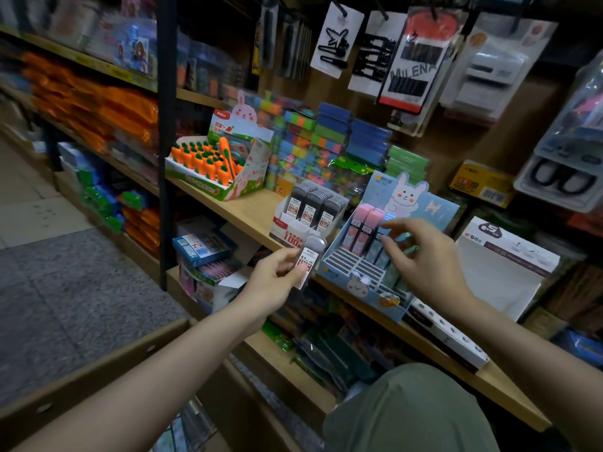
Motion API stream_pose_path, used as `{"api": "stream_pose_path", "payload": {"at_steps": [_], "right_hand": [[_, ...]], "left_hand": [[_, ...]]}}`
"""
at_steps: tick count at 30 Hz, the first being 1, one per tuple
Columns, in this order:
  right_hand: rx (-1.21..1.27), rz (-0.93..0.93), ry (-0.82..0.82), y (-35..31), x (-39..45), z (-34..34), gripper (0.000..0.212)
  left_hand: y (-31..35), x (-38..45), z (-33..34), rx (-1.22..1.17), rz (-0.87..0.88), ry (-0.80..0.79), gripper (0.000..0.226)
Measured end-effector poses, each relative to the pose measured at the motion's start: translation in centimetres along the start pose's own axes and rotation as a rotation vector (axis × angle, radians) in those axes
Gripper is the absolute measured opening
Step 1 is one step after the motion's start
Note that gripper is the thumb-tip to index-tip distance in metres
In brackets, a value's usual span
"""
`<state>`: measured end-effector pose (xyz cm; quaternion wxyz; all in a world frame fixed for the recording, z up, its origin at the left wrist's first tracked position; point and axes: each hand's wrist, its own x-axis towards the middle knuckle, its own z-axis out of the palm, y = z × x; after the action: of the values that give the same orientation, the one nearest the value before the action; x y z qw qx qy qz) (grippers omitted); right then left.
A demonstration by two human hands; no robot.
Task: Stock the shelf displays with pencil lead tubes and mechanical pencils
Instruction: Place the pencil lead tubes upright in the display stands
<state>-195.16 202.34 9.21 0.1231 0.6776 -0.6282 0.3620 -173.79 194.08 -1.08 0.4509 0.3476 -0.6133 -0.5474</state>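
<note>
At frame centre, the left hand [280, 269] is pinching a lead tube [308, 261] at the shelf edge [248, 230]; the right hand [421, 256] (fingers loosely spread) is hovering over the bunny display box [359, 272].

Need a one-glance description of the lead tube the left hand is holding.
Start at the wooden shelf with the white display box of dark lead tubes. Just below its front edge, the left hand pinches one lead tube. Unlike the boxed ones, it is out in the air, tilted, its red-and-white label facing the camera.
</note>
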Motion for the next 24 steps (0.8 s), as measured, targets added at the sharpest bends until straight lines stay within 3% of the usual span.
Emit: {"api": "stream_pose_path", "payload": {"at_steps": [3,11,14,19,24], "right_hand": [[0.165,0.011,-0.250,-3.2,1.9,2.5,0.035],[0.164,-0.015,-0.323,-5.1,6.9,5.8,0.022],[0.195,0.035,-0.214,-4.6,10.5,4.3,0.023],[0.049,0.068,-0.064,-2.1,13.8,3.1,0.022],[-0.063,0.005,-0.069,-0.3,13.3,5.3,0.022]], "left_hand": [[0.5,0.5,-0.2,0.037,0.047,0.005,0.024],[1.3,2.8,-0.8,0.031,0.116,0.056,0.018],[1.4,4.1,-1.7,0.028,0.086,0.149,0.015],[0.8,7.1,-4.0,0.202,-0.078,0.352,0.054],[0.0,9.4,-3.7,0.287,-0.003,0.402,0.075]]}}
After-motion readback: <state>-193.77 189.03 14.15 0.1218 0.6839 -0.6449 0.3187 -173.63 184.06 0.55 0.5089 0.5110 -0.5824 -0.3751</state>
